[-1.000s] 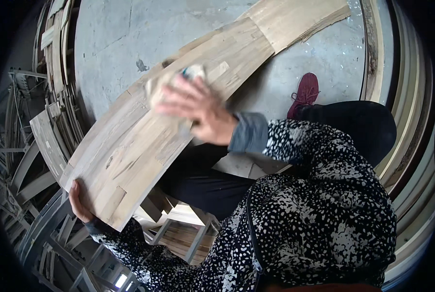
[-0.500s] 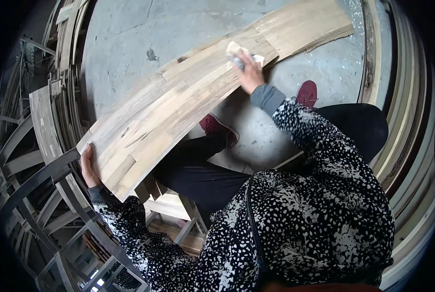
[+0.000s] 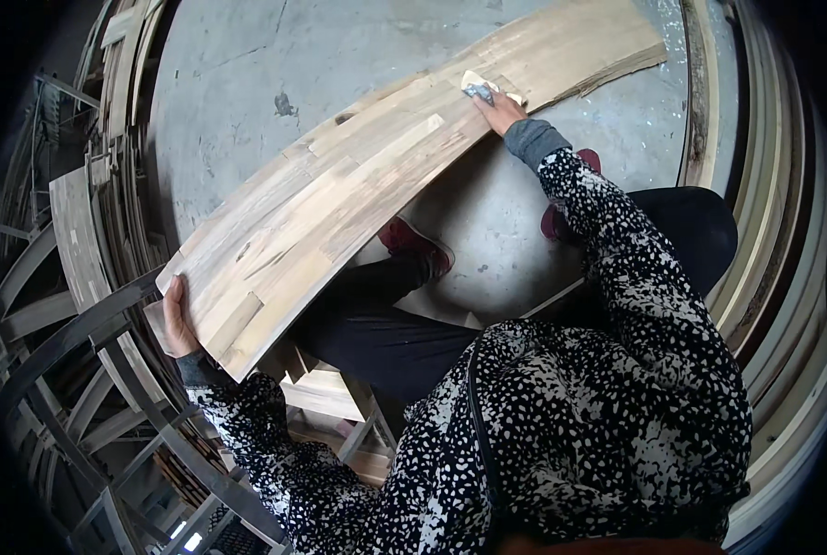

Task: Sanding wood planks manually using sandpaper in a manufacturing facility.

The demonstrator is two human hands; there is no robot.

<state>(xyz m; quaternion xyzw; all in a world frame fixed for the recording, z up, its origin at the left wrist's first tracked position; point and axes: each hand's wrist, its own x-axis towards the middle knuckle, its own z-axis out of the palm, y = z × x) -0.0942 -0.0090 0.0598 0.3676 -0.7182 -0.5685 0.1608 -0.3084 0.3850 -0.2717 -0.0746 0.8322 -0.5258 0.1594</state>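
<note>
A long wooden panel (image 3: 339,185) of joined pale and brown strips slants from lower left to upper right in front of me. My left hand (image 3: 180,319) grips its left end, fingers wrapped along the edge. Near the panel's far right end, my right hand (image 3: 501,111) presses a folded cream-and-blue pad (image 3: 478,86) onto the wood. Whether the pad is cloth or abrasive paper, I cannot tell. Beyond that end lies another wooden board (image 3: 589,42) with a rough, splintered near edge.
Grey concrete floor (image 3: 219,102) shows around the boards. Stacked planks (image 3: 117,92) and a metal frame (image 3: 71,342) stand at the left, close to my left hand. Long timber strips (image 3: 774,231) line the right side. My red shoes (image 3: 413,248) are under the panel.
My right hand has slid the pad up and to the right along the panel. The panel's left end and my left hand have shifted slightly right. My right foot's shoe shows differently.
</note>
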